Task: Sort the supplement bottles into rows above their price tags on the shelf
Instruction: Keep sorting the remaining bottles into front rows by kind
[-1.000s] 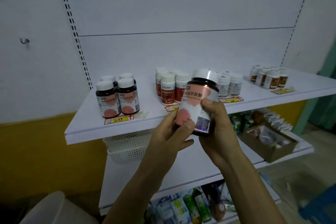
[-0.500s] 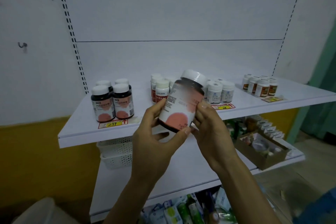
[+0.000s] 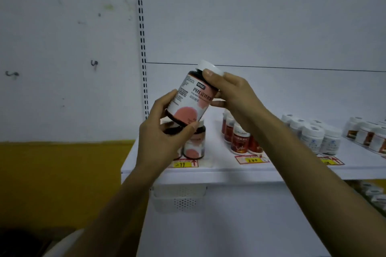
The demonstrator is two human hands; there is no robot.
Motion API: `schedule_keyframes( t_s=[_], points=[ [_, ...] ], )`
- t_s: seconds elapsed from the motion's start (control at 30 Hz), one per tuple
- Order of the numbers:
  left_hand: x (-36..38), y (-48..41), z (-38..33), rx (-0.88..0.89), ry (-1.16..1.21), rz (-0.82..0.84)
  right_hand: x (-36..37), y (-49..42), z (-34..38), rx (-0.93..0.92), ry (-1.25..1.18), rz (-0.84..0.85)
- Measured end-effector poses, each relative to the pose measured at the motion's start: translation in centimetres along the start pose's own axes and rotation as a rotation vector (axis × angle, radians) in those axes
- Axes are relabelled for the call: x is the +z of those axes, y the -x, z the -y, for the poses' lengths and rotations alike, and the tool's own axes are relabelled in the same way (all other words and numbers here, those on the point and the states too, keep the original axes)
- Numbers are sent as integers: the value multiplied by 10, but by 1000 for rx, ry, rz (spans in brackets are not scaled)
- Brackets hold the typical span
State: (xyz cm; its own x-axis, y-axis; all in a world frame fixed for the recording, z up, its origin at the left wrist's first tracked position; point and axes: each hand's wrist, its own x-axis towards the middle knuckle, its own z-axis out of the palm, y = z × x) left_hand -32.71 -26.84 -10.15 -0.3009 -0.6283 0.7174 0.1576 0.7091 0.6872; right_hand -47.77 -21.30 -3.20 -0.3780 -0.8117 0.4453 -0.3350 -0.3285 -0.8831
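Dark brown plastic under a pink-and-white label, topped with a white cap: this is the supplement bottle (image 3: 189,100) that both hands grasp. It is tilted, cap leaning up and to the right, in the air just in front of the left end of the shelf (image 3: 292,170). The left hand (image 3: 165,137) cups the base, fingers curled round its bottom edge. The right hand (image 3: 236,92) pinches the neck and cap, thumb on the cap's rim.

Just behind and below the base stand matching bottles (image 3: 194,144) with the same pink label, above a yellow price tag (image 3: 183,164). Further right sits a row of red-labelled bottles (image 3: 238,140) over their own tag (image 3: 251,159), then pale white-capped bottles (image 3: 313,134), and another group (image 3: 365,133) at the frame's edge.

The step in hand looks like matching the label to its row before placing. The next move probably calls for righting the bottle and setting it down with its twins, in line with the tag, without knocking the front one. The left hand hides how much room is left there.
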Motion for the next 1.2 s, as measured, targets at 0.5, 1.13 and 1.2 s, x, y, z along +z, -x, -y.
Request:
schedule_keyframes(
  t_s=[0.5, 1.13, 1.2],
  points=[
    [-39, -83, 156, -526, 55, 253, 65, -201, -91, 165, 496, 43],
    [17, -106, 203, -865, 486, 256, 49, -210, -136, 534, 501, 511],
    [16, -108, 197, -866, 520, 255, 51, -206, -132, 545, 522, 540]
  ],
)
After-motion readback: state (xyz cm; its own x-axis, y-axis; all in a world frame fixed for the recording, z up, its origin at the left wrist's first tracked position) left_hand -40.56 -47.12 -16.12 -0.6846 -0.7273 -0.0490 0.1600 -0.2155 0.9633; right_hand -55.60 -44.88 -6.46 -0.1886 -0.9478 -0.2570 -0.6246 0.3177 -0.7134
